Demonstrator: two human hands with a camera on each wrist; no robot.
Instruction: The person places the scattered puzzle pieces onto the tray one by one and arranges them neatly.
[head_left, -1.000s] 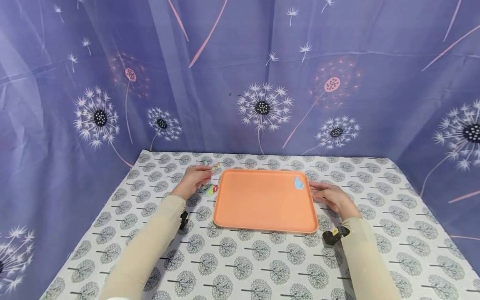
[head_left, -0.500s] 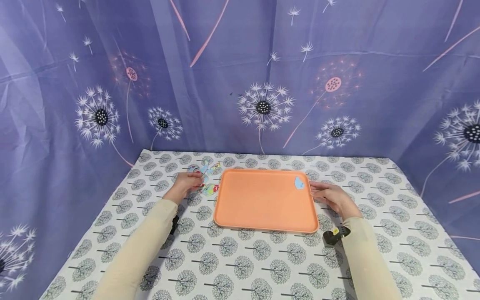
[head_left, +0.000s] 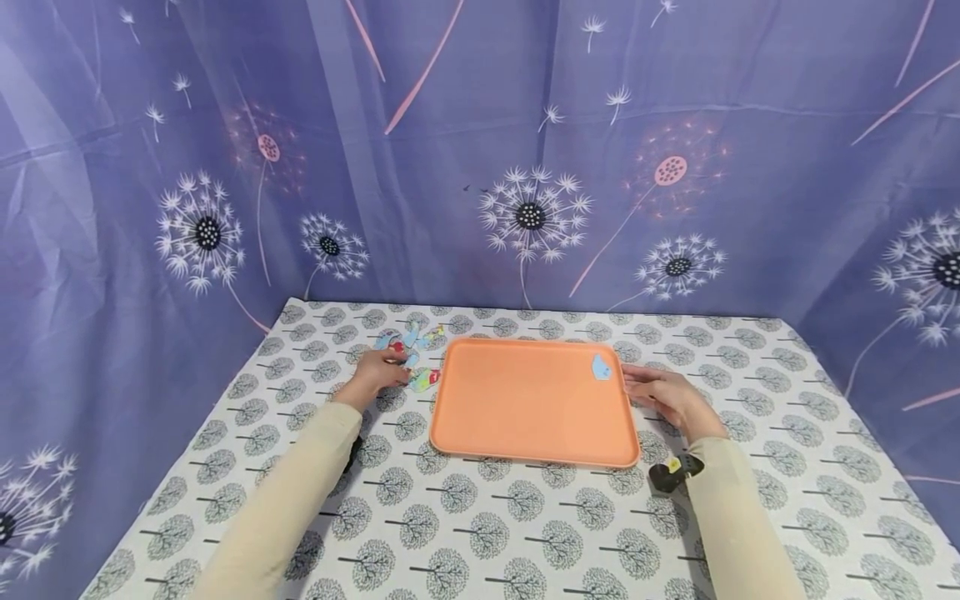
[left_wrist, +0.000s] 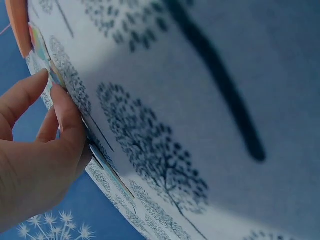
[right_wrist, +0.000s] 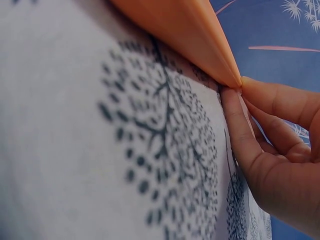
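An orange tray [head_left: 532, 408] lies on the table with a small flat light-blue cut-out piece [head_left: 602, 367] in its far right corner. My right hand [head_left: 667, 398] pinches the tray's right rim, thumb against the edge and fingers low beside it, as the right wrist view shows. Left of the tray lies a cluster of thin, colourful cut-out pieces, among them a green and red piece [head_left: 425, 380] and a light-blue piece [head_left: 412, 336]. My left hand [head_left: 375, 372] is low over this cluster. In the left wrist view its thumb and forefinger stand apart, fingertips right at a flat piece [left_wrist: 56, 74].
A white cloth with grey tree prints covers the table [head_left: 465, 533]. Purple curtains [head_left: 450, 208] with dandelion prints hang behind and on both sides, close to the table's far edge. A black wrist camera [head_left: 667, 475] sits below the right hand.
My left hand has drawn back to the left, uncovering more of the cut-out pieces, then shifted slightly right over them. My right hand stays at the tray's rim.
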